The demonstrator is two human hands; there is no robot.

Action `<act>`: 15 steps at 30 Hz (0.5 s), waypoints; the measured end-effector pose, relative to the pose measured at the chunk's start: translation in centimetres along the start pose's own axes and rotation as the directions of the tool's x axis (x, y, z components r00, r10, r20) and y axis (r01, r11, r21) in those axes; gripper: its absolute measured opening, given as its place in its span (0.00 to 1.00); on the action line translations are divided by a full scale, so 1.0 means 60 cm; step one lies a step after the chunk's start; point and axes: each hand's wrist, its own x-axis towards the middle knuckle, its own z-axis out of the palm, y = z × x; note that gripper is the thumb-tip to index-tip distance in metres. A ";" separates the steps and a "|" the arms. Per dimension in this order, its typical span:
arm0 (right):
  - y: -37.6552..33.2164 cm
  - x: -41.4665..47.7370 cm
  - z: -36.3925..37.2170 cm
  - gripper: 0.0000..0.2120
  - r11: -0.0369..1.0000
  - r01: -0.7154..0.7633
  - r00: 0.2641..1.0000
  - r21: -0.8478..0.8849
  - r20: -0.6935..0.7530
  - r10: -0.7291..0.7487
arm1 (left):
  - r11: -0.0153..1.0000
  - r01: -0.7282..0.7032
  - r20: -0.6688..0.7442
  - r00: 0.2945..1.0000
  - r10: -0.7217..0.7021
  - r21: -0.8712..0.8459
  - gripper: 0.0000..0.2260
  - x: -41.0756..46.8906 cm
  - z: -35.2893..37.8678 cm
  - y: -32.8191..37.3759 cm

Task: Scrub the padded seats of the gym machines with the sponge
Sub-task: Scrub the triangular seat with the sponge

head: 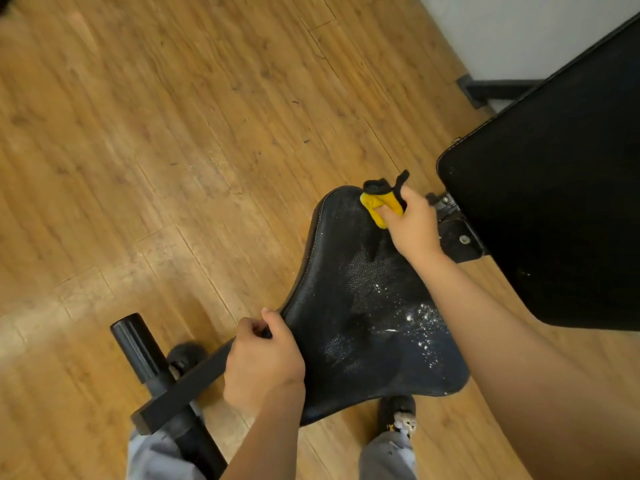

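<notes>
A black padded seat point(360, 306) of a gym bench fills the lower middle, its textured surface flecked with white foam. My right hand point(412, 226) grips a yellow sponge with a black scrub layer point(379, 202) and presses it on the seat's far end. My left hand point(263, 358) grips the seat's near left edge, with the thumb on the rim. The bench's black back pad point(554, 202) rises to the right of the seat.
A black steel frame bar point(180, 389) and a round black post point(135, 344) stick out to the left below the seat. Wooden plank floor point(156, 150) surrounds the bench. A white wall with a dark skirting point(491, 88) is at the top right. My shoes and grey trouser legs show below.
</notes>
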 end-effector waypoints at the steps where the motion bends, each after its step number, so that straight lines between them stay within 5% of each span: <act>1: 0.003 -0.030 -0.007 0.09 1.000 0.018 0.999 0.011 0.028 -0.019 | 1.000 0.002 -0.002 1.000 -0.002 0.001 0.18 0.000 0.000 0.001; 6: 0.025 -0.094 -0.024 0.06 0.990 0.117 0.990 -0.077 0.086 -0.110 | 1.000 0.003 -0.023 1.000 -0.003 0.009 0.17 -0.002 0.001 0.002; 10: 0.033 0.022 -0.021 0.09 0.985 -0.009 1.000 -0.175 0.026 0.014 | 0.999 0.021 -0.033 0.999 -0.020 0.029 0.17 -0.001 0.004 0.002; 15: 0.063 0.069 -0.029 0.16 0.992 -0.126 0.952 0.024 0.285 0.114 | 1.000 0.015 -0.033 0.999 -0.014 0.019 0.18 0.000 0.003 0.002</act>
